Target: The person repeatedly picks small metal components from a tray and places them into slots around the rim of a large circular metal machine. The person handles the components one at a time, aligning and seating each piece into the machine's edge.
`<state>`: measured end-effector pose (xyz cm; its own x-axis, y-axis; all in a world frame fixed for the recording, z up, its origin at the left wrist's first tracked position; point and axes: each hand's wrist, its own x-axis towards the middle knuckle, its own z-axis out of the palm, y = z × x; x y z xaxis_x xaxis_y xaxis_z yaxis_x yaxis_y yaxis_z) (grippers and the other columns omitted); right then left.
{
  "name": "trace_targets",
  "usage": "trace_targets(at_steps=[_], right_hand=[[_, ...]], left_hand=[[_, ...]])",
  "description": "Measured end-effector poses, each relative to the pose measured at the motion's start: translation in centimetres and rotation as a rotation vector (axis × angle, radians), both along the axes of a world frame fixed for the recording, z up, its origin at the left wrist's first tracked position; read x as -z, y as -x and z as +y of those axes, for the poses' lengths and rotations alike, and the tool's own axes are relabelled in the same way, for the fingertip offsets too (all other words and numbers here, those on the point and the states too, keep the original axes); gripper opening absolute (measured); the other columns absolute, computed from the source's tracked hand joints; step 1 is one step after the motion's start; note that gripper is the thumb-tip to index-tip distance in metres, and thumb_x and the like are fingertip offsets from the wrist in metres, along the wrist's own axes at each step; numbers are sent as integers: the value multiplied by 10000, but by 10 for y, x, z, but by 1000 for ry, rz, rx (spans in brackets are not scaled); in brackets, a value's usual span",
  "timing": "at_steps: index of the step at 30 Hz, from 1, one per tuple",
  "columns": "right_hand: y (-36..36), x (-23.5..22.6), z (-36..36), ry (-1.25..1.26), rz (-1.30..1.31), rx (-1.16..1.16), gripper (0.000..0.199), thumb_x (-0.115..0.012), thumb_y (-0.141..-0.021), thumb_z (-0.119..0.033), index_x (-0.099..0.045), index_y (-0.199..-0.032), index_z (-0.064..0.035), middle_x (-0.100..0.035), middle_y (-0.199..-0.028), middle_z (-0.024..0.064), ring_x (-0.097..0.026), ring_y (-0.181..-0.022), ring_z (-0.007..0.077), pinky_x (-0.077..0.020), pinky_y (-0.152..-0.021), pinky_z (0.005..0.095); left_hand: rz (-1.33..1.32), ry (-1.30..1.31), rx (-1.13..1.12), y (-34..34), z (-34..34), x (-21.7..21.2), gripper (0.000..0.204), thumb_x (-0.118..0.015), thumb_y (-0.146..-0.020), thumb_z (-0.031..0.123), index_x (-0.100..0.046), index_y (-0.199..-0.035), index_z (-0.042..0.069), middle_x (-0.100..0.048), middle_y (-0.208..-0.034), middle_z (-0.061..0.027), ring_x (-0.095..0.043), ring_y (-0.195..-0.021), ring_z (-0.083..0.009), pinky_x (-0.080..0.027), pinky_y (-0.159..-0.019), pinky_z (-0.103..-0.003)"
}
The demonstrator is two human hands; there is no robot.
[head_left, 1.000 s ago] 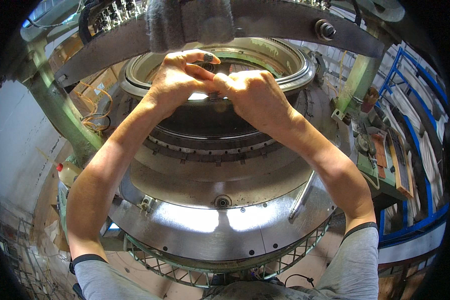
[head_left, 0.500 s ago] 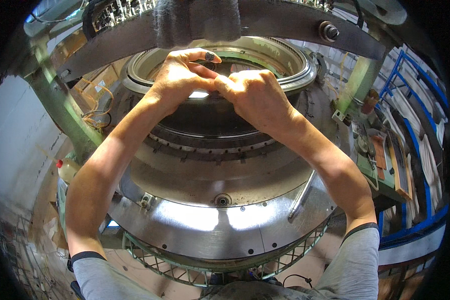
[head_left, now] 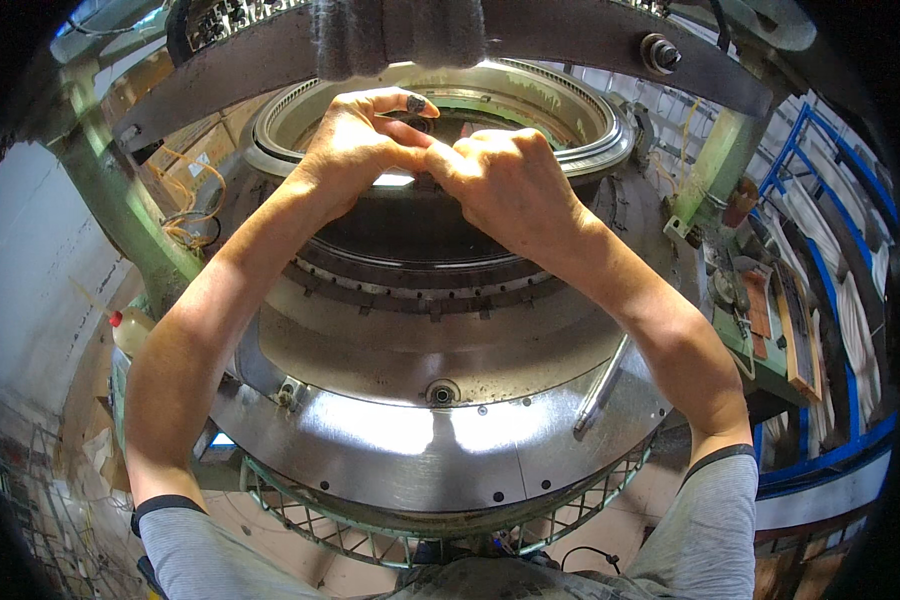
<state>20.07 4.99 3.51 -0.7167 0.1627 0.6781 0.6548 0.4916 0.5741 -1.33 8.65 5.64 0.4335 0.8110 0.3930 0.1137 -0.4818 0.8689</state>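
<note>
Both my hands meet over the near rim of a round metal ring (head_left: 610,155) on a large circular machine. My left hand (head_left: 355,145) has its thumb and a finger closed toward the right hand, and another finger reaches out above with a dark wrap (head_left: 416,104) near its tip. Curled beside it, my right hand (head_left: 518,190) presses thumb and forefinger together against the left fingertips. Whatever lies between the fingers is too small or hidden. Below the hands is the dark drum (head_left: 410,235) of the machine.
A heavy beam (head_left: 590,45) with fuzzy grey material (head_left: 400,40) crosses above the hands. Green posts (head_left: 120,190) flank the machine. A metal rod (head_left: 602,385) lies on the shiny lower plate (head_left: 370,470). On the right are a cluttered side shelf (head_left: 770,365) and a blue rack (head_left: 820,255).
The view has shifted slightly, showing a little more of the ring. My hands stay joined at the fingertips, and the right-hand fingers have moved slightly.
</note>
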Motion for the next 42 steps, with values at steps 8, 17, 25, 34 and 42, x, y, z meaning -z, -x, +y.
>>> trace_targets(at_steps=[8, 17, 25, 34, 42], right_hand=[[0, 2, 4, 13, 94, -149, 98, -719, -866, -53, -627, -889, -76, -638, -672, 50, -704, -645, 217, -556, -583, 352], [-1, 6, 11, -11, 70, -147, 100, -715, -853, -32, -632, -888, -76, -622, -666, 49, -700, -644, 225, -563, -590, 363], [-3, 30, 25, -199, 36, -36, 306, -763, -809, -170, -634, -1082, -124, -522, -903, -20, -558, -884, 120, -425, -779, 316], [-1, 11, 12, -27, 54, -170, 112, -729, -845, -25, -647, -911, -62, -627, -684, 68, -707, -665, 237, -569, -602, 370], [4, 19, 18, -155, 11, -63, 262, -738, -837, -116, -633, -1077, -93, -544, -914, -6, -570, -834, 119, -412, -708, 309]], left_hand=[[-16, 23, 14, 0, 2, 1, 513, -862, -783, 0, -692, -1268, 1, -796, -1012, -151, -749, -917, -170, -595, -864, -316], [-26, 15, 17, 2, 7, 3, 504, -862, -781, -3, -694, -1256, 0, -796, -1006, -149, -748, -912, -172, -593, -864, -323], [-49, 23, 44, 3, 7, 5, 516, -868, -778, -10, -688, -1262, -3, -795, -1006, -157, -753, -924, -182, -597, -868, -332], [-38, 16, 17, 3, 4, 3, 513, -853, -778, -15, -686, -1263, -6, -793, -1010, -159, -747, -921, -179, -595, -861, -329], [-42, 11, 26, 5, 6, 4, 521, -851, -774, -4, -676, -1265, -21, -794, -1022, -170, -750, -929, -186, -593, -889, -344]])
